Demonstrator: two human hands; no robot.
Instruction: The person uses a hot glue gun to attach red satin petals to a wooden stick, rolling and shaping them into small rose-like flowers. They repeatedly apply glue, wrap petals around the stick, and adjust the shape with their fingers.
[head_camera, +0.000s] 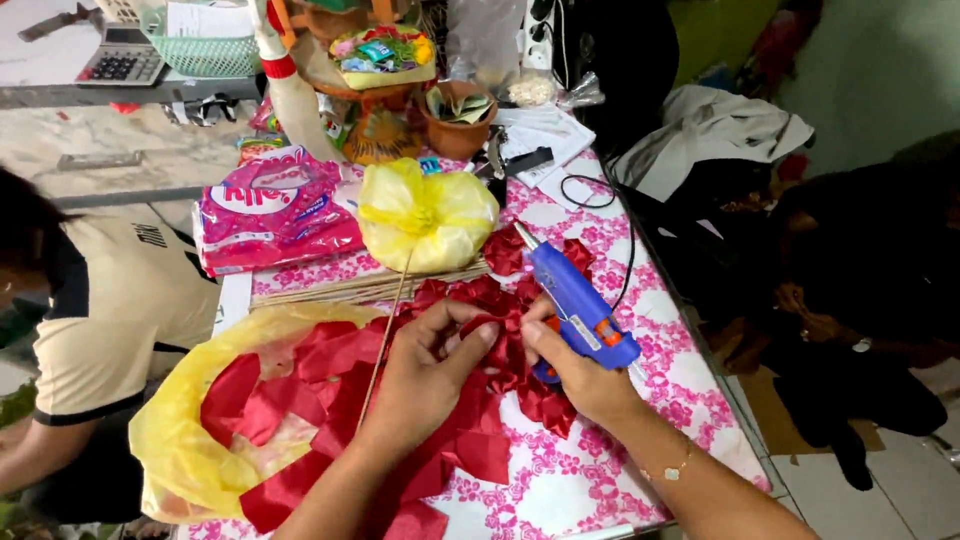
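A red ribbon flower (505, 340) on a thin wooden stick (385, 335) sits at the middle of the table, pinched between the person's two hands. The left hand (420, 385) has its thumb and fingers closed on a red petal and the stick runs under its palm, slanting up toward the far side. The right hand (580, 375) is clamped around one blue glue gun (575, 300), whose nozzle points up and away, while its forefinger presses the petal from the other side. More folded red ribbon pieces (545, 400) lie just beside and under the flower, too bunched to count. To the left, one yellow plastic bag (185, 440) lies open with loose red ribbon scraps (300, 385) spilling out of it, touching the left wrist. Beyond the hands, a bundle of bare wooden skewers (340, 290) lies across the table, and behind it stands one knotted yellow bag (430, 215). One pink printed packet (270, 215) lies to its left. The table's cloth (600, 470) is white with pink flowers. At the far edge stand one brown clay pot (458, 120), a woven tray of small offerings (380, 60), a green basket (205, 50) and one calculator (122, 58). A black cord (622, 250) trails off the right side from the gun. One other person in a cream shirt (110, 310) sits at the left, and another in dark clothes (860, 270) at the right.
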